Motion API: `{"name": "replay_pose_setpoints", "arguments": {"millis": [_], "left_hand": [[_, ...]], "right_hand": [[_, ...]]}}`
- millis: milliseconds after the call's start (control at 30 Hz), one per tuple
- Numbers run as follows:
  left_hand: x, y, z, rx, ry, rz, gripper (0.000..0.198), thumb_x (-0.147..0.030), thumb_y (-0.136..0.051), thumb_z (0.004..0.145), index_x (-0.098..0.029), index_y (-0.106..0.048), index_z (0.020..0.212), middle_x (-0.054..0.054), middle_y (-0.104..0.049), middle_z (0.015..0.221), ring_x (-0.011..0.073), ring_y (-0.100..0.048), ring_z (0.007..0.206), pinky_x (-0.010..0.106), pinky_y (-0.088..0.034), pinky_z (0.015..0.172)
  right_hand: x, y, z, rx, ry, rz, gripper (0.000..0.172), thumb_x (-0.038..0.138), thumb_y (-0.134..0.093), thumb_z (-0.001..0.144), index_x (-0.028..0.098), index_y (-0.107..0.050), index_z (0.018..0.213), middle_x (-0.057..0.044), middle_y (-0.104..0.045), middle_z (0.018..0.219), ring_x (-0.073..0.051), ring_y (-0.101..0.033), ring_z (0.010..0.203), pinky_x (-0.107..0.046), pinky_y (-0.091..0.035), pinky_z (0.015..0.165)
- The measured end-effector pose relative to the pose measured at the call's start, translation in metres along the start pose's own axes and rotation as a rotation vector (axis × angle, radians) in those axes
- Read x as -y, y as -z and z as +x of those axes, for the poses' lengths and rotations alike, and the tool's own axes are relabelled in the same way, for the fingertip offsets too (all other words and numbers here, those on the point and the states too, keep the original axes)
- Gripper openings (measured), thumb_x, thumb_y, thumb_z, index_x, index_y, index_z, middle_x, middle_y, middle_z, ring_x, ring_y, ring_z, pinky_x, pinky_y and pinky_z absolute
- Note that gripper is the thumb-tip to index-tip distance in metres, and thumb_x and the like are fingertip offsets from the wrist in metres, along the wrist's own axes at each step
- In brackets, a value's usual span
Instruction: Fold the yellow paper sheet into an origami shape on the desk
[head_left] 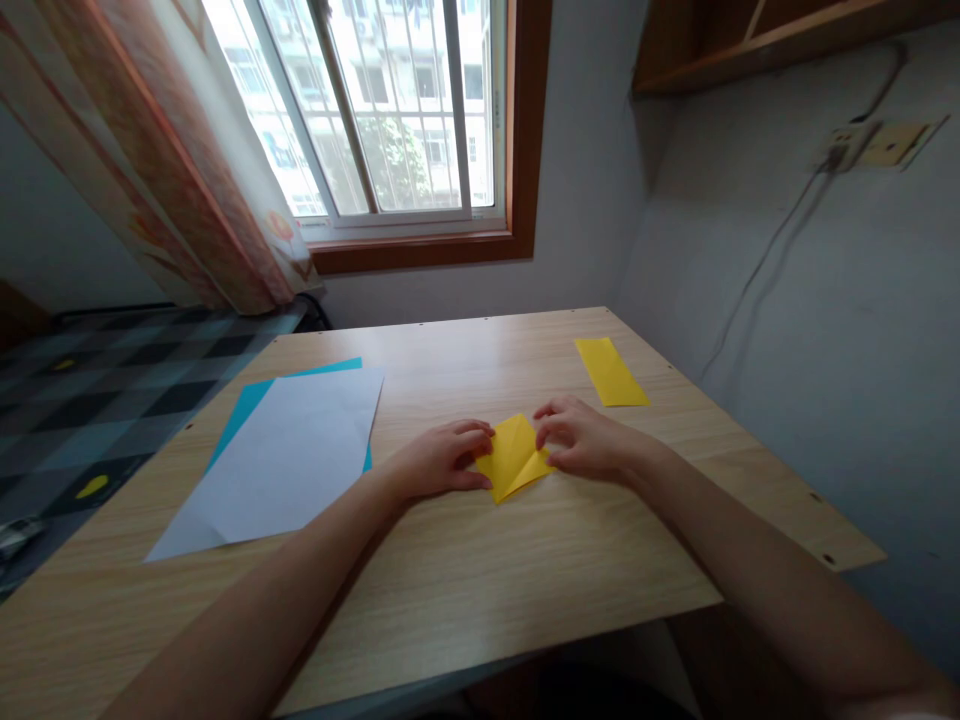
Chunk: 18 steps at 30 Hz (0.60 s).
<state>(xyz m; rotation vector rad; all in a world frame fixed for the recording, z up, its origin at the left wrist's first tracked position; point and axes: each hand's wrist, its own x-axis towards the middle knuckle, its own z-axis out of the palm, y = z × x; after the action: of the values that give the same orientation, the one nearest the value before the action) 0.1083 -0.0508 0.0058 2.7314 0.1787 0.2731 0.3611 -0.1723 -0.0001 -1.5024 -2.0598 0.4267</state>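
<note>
A small piece of folded yellow paper (514,460) lies on the wooden table in front of me, with crease lines running over its face and a point towards me. My left hand (448,458) is at its left edge, the curled fingers and thumb on the paper's corner. At the opposite edge, my right hand (583,436) has its fingers bent around the right corner, thumb and fingertips close together there. Parts of both corners are hidden beneath the fingers.
A strip of yellow paper (611,372) lies at the back right of the table (450,590). White paper (289,460) overlaps a blue sheet (244,415) on the left. Beyond are a window (405,120), a curtain (187,150), and a cable (772,240) along the right wall.
</note>
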Motion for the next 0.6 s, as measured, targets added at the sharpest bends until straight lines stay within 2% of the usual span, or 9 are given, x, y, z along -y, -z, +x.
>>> {"name": "replay_pose_setpoints", "arguments": {"millis": [67,133,233,333,467,600], "left_hand": [[-0.001,0.000,0.001,0.012,-0.027,0.083,0.041,-0.054,-0.061,0.083,-0.021,-0.063,0.106,0.011,-0.061,0.121,0.0251,-0.057,0.110,0.035,-0.044,0.094],[-0.004,0.000,0.001,0.026,-0.042,0.182,0.043,-0.059,-0.059,0.083,-0.022,-0.064,0.105,0.010,-0.063,0.114,0.0248,-0.059,0.104,0.035,-0.044,0.091],[-0.012,-0.001,0.003,0.022,-0.047,0.313,0.048,-0.065,-0.057,0.081,-0.022,-0.065,0.102,0.008,-0.064,0.101,0.0233,-0.059,0.092,0.034,-0.044,0.083],[-0.019,-0.001,0.004,-0.012,-0.079,0.427,0.047,-0.066,-0.054,0.082,-0.022,-0.066,0.095,0.006,-0.063,0.092,0.0217,-0.057,0.086,0.034,-0.043,0.079],[-0.024,0.002,0.004,0.011,-0.200,0.550,0.033,-0.049,-0.046,0.094,-0.022,-0.065,0.088,0.003,-0.066,0.088,0.0207,-0.058,0.089,0.033,-0.042,0.080],[-0.026,0.003,0.000,0.052,-0.272,0.591,0.017,-0.032,-0.049,0.095,-0.024,-0.064,0.100,0.000,-0.070,0.088,0.0168,-0.062,0.082,0.029,-0.044,0.073]], "right_hand": [[0.008,-0.001,-0.001,-0.016,0.032,-0.017,0.024,0.014,-0.070,0.068,0.026,-0.075,0.087,-0.006,-0.061,0.116,-0.025,-0.049,0.115,-0.042,-0.037,0.104],[0.016,-0.003,-0.001,0.021,0.088,-0.007,0.021,0.020,-0.076,0.068,0.026,-0.076,0.088,-0.006,-0.063,0.113,-0.025,-0.050,0.113,-0.041,-0.039,0.102],[0.021,-0.005,0.001,0.098,0.181,0.029,0.014,0.023,-0.077,0.071,0.024,-0.076,0.085,-0.004,-0.068,0.097,-0.020,-0.058,0.098,-0.034,-0.046,0.090],[0.019,-0.007,0.004,0.137,0.255,0.049,0.007,0.022,-0.073,0.076,0.021,-0.076,0.082,-0.004,-0.070,0.087,-0.017,-0.061,0.084,-0.029,-0.047,0.079],[0.012,-0.010,0.005,0.104,0.304,0.036,0.008,0.020,-0.069,0.080,0.021,-0.076,0.080,-0.004,-0.072,0.084,-0.015,-0.063,0.078,-0.028,-0.047,0.076],[0.008,-0.010,0.005,0.100,0.265,0.035,0.012,0.017,-0.066,0.082,0.022,-0.077,0.082,-0.003,-0.073,0.084,-0.015,-0.064,0.076,-0.026,-0.048,0.072]]}}
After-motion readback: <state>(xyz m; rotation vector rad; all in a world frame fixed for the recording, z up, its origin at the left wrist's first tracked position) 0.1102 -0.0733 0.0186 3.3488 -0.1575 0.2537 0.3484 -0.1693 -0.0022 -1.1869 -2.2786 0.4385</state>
